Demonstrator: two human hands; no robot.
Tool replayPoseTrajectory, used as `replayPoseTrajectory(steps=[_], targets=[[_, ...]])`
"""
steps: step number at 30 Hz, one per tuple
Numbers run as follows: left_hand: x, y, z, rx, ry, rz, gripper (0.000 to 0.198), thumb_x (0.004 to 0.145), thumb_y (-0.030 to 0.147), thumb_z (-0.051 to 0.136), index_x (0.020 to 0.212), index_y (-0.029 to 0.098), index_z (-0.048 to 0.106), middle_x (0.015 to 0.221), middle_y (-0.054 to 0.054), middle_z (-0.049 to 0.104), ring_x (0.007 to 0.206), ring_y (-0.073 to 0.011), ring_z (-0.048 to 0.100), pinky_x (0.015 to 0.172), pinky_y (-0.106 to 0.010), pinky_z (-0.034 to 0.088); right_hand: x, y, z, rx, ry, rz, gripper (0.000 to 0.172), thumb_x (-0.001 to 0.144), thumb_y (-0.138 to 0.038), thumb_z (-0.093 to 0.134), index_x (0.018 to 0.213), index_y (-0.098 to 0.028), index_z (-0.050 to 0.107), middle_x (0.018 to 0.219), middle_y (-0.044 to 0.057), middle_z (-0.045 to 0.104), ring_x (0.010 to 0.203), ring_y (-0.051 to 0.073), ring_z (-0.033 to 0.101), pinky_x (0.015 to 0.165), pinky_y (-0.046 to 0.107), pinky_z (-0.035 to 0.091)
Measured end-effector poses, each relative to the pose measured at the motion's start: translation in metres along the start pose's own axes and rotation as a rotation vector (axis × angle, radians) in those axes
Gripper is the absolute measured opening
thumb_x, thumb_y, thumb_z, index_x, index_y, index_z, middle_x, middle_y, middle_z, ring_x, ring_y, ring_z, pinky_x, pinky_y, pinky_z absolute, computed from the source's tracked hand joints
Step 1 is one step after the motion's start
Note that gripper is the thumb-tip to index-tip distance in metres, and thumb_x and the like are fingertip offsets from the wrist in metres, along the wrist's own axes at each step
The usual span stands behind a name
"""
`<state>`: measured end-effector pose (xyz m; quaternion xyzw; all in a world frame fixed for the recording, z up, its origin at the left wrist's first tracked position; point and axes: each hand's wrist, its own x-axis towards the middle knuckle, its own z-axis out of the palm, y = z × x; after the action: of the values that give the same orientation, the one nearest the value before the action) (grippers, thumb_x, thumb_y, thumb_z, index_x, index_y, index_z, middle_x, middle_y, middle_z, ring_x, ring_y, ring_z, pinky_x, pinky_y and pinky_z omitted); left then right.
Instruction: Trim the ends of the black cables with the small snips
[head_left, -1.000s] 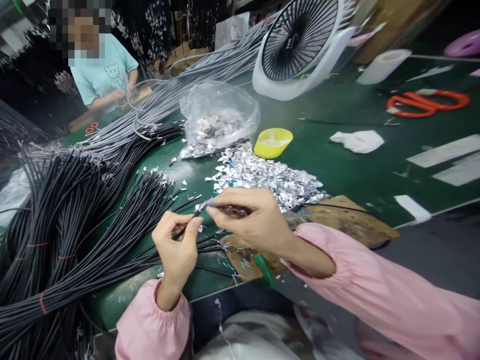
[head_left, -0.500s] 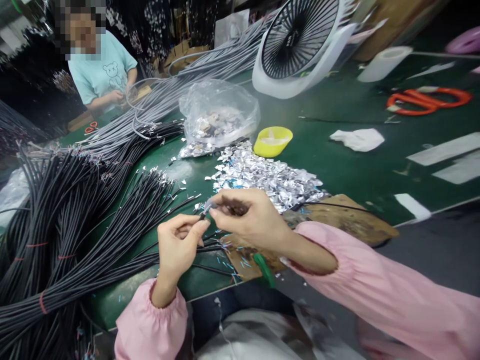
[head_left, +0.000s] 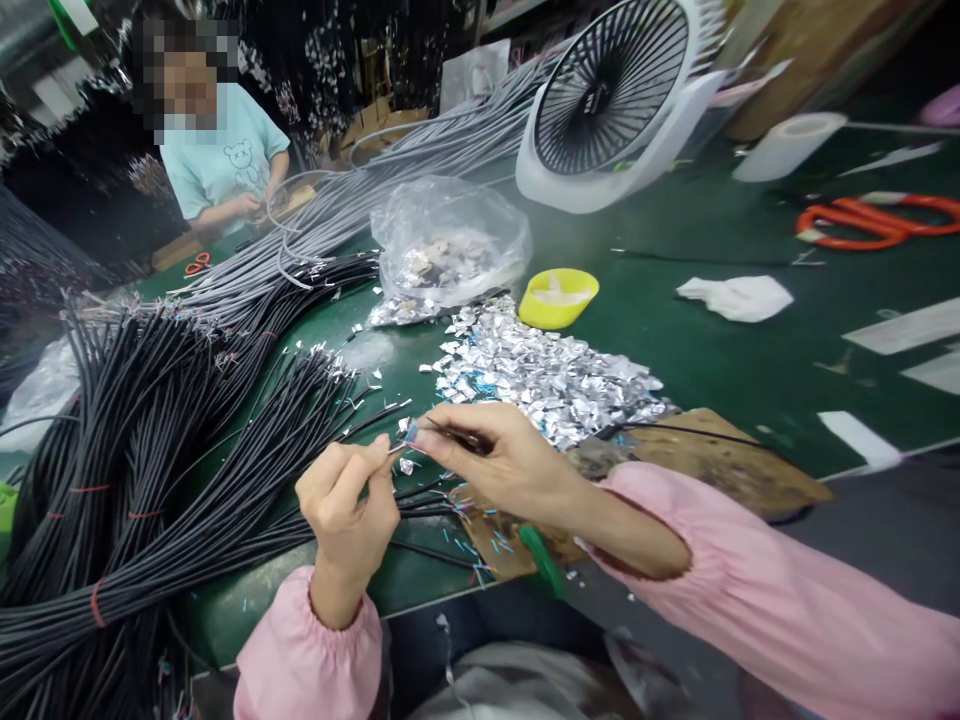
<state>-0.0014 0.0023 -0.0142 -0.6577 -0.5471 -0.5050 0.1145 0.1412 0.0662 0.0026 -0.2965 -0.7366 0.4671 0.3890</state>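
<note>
Pinched in my left hand (head_left: 346, 505) is the end of a thin cable (head_left: 397, 448), its thumb and fingertips closed together. My right hand (head_left: 517, 460) meets it tip to tip; its thumb and forefinger press on the cable's end, where a bit of blue shows. A dark slim tool (head_left: 469, 440) lies within the curled fingers of that hand; its exact kind is hard to make out. Beyond the hands spreads a heap of silver foil scraps (head_left: 555, 380). To the left lie bundles of black cables (head_left: 247, 480) with stripped ends.
Behind the foil stand a clear plastic bag (head_left: 450, 240) of scraps, a yellow cup (head_left: 559, 300) and a white fan (head_left: 622, 110). Orange-handled scissors (head_left: 877, 220) lie right. A worn brown board (head_left: 720, 455) sits at the table edge. Another person (head_left: 232, 160) works across the table.
The whole view has shifted slightly, so things sit a little lower and further right. My left hand has turned and drawn slightly away from the right; a loose foil scrap now shows below the fingertips.
</note>
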Motion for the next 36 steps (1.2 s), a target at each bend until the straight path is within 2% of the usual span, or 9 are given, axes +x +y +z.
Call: replayPoseTrajectory(steps=[2,4,9,15,21,30,36], targets=[[0.002,-0.001,-0.002,0.062,0.018,0.054,0.017,0.073,0.002,0.063,0.078,0.018,0.062,0.059,0.004,0.06,0.052,-0.0075,0.054,0.051,-0.019,0.044,-0.001,0.002,0.0,-0.058,0.071,-0.038,0.025,0.084,-0.037,0.051,0.09,-0.015,0.061,0.075,0.005,0.064,0.065,0.014,0.057,0.057,0.024,0.046],[0.003,-0.002,-0.004,0.121,0.047,0.074,0.017,0.073,0.001,0.063,0.077,0.018,0.061,0.057,0.004,0.059,0.05,-0.007,0.052,0.049,-0.018,0.042,-0.001,0.003,0.0,-0.112,0.102,-0.076,0.027,0.086,-0.034,0.049,0.102,-0.016,0.061,0.086,0.008,0.066,0.076,0.017,0.061,0.065,0.028,0.049],[0.004,0.0,-0.005,0.177,0.055,0.089,0.016,0.074,0.0,0.062,0.075,0.017,0.059,0.055,0.004,0.057,0.049,-0.0062,0.049,0.049,-0.018,0.04,-0.001,0.001,-0.002,-0.121,-0.004,-0.145,0.021,0.086,-0.023,0.049,0.091,-0.016,0.068,0.074,0.005,0.066,0.059,0.013,0.059,0.051,0.022,0.045],[0.0,0.0,-0.002,0.191,0.064,0.071,0.019,0.074,0.002,0.062,0.067,0.018,0.055,0.053,0.005,0.052,0.046,-0.0059,0.045,0.046,-0.018,0.038,0.0,-0.001,-0.002,-0.077,-0.001,-0.127,0.022,0.085,-0.022,0.051,0.086,-0.016,0.072,0.071,0.005,0.068,0.06,0.012,0.059,0.054,0.022,0.047],[-0.001,0.001,-0.001,0.198,0.066,0.091,0.019,0.074,0.001,0.062,0.069,0.018,0.055,0.055,0.005,0.054,0.048,-0.0064,0.049,0.048,-0.018,0.038,0.0,-0.001,-0.002,-0.051,0.001,-0.084,0.023,0.085,-0.026,0.051,0.086,-0.017,0.073,0.074,0.006,0.07,0.063,0.014,0.062,0.057,0.024,0.049],[-0.001,0.007,-0.001,0.244,0.032,0.021,0.01,0.075,0.009,0.066,0.077,0.017,0.06,0.055,0.004,0.056,0.048,-0.0068,0.05,0.047,-0.019,0.037,-0.001,0.0,-0.003,-0.124,0.05,-0.117,0.021,0.083,-0.021,0.053,0.086,-0.015,0.073,0.065,0.005,0.066,0.053,0.011,0.056,0.047,0.022,0.043],[0.001,0.009,-0.002,0.285,0.038,0.052,0.006,0.076,0.011,0.065,0.076,0.016,0.061,0.054,0.003,0.058,0.045,-0.0074,0.051,0.045,-0.019,0.037,0.0,-0.001,-0.002,-0.014,0.001,-0.02,0.023,0.083,-0.024,0.052,0.083,-0.017,0.073,0.072,0.006,0.07,0.062,0.014,0.063,0.055,0.023,0.05]])
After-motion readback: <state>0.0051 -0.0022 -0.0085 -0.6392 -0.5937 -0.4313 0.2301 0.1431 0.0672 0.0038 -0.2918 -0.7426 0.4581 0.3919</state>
